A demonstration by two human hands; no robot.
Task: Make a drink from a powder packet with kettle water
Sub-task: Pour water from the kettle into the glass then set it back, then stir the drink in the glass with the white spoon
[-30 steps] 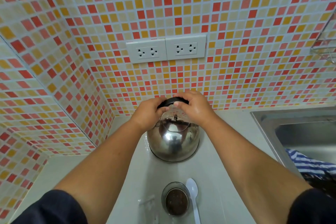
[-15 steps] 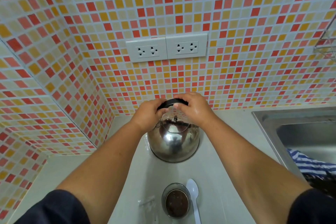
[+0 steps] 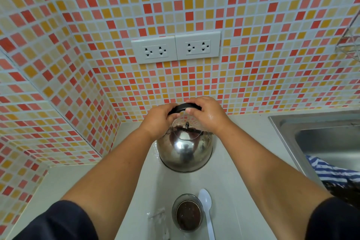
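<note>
Almost nothing has changed across the last second: the pale glossy tabletop (image 3: 239, 161) carries the same things in the same places, and the rounded, mirror-bright steel kettle (image 3: 185, 150) sits flat on it near the tiled wall, not yet lifted. Both hands remain on its curved black handle (image 3: 184, 107). The left hand (image 3: 157, 121) curls over the handle's left end in a closed grip, and the right hand (image 3: 208, 115) wraps the right end the same way, thumb tucked under. Nearer the person, well apart from the kettle, stands the small clear glass with dark brown powder (image 3: 188, 213), a white plastic spoon (image 3: 206, 210) lying just beside it. The stillness suggests the pour is about to start, with water still to reach the glass.
</note>
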